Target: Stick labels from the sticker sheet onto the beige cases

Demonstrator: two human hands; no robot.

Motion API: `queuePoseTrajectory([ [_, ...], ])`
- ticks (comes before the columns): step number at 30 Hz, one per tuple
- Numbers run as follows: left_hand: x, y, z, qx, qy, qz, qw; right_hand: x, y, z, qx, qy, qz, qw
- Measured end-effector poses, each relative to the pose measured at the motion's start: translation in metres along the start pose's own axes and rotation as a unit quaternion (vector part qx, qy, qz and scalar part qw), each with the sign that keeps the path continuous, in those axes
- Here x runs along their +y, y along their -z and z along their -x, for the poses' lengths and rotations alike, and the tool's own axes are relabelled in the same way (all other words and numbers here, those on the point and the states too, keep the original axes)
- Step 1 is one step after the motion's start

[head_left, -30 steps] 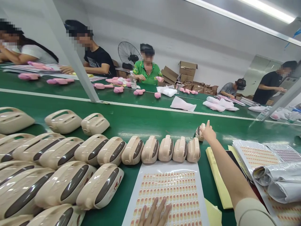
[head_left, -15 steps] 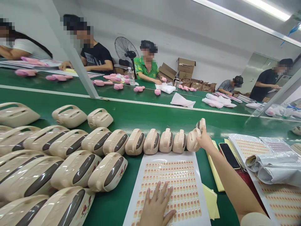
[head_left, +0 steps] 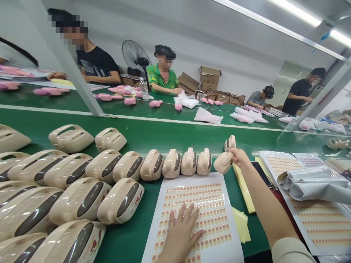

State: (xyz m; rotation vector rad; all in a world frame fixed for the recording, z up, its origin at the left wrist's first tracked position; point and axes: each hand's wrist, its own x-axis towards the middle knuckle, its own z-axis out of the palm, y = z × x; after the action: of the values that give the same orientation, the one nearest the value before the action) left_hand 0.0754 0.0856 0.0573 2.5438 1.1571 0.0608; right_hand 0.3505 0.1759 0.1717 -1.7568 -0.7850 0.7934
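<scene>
Right hand (head_left: 239, 157) fingers pinching glossy rounded beige casing (head_left: 223, 163) | left hand (head_left: 181, 233) fingers spread flat on sticker sheet (head_left: 219, 204).

No text, brand or number can be read; the print on the black shirt (head_left: 94, 67) behind the green belt (head_left: 175, 137) is too blurred.

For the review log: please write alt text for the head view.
The right hand grips a beige shell lifted at the end of a row on the green belt. The left hand lies flat on a sticker sheet. Other people sit across the belt.
</scene>
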Motion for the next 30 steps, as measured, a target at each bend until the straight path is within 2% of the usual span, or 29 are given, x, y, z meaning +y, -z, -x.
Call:
queuePoseTrajectory([
  [3,-0.004,-0.001,-0.001,0.011,-0.011,-0.01,1.0,-0.013,0.023,0.001,-0.047,-0.047,-0.07,0.995],
  [6,-0.01,-0.01,-0.002,0.034,-0.023,-0.01,0.999,-0.024,0.045,0.011,-0.081,-0.057,-0.141,0.985],
  [9,-0.01,-0.015,-0.004,0.121,-0.051,0.024,0.991,-0.033,0.053,0.028,-0.125,-0.05,-0.202,0.97],
  [12,-0.001,0.001,-0.007,0.275,-0.103,0.092,0.951,-0.037,0.042,0.055,-0.178,-0.054,-0.246,0.951],
  [14,0.006,0.023,-0.012,0.359,-0.153,0.136,0.911,-0.034,0.024,0.078,-0.216,-0.067,-0.267,0.937],
  [15,0.008,0.036,-0.014,0.382,-0.185,0.154,0.892,-0.031,0.014,0.089,-0.233,-0.075,-0.272,0.93],
  [16,0.008,0.048,-0.016,0.388,-0.224,0.171,0.877,-0.027,0.004,0.1,-0.254,-0.084,-0.279,0.922],
  [18,0.005,0.068,-0.019,0.355,-0.307,0.197,0.861,-0.017,-0.014,0.119,-0.305,-0.102,-0.299,0.899],
  [20,0.0,0.074,-0.019,0.313,-0.348,0.23,0.853,-0.01,-0.025,0.13,-0.342,-0.109,-0.319,0.877],
  [22,-0.002,0.067,-0.015,0.303,-0.326,0.288,0.848,-0.005,-0.027,0.133,-0.368,-0.126,-0.297,0.872],
  [25,0.003,0.044,-0.004,0.31,-0.233,0.393,0.834,-0.002,-0.012,0.129,-0.336,-0.156,-0.2,0.907],
  [27,0.007,0.028,0.004,0.317,-0.149,0.462,0.815,0.003,0.008,0.124,-0.26,-0.139,-0.178,0.939],
  [28,0.007,0.022,0.007,0.326,-0.1,0.502,0.795,0.007,0.02,0.12,-0.21,-0.116,-0.183,0.954],
  [30,0.004,0.014,0.014,0.322,-0.006,0.598,0.734,0.019,0.044,0.11,-0.113,-0.073,-0.196,0.971],
])
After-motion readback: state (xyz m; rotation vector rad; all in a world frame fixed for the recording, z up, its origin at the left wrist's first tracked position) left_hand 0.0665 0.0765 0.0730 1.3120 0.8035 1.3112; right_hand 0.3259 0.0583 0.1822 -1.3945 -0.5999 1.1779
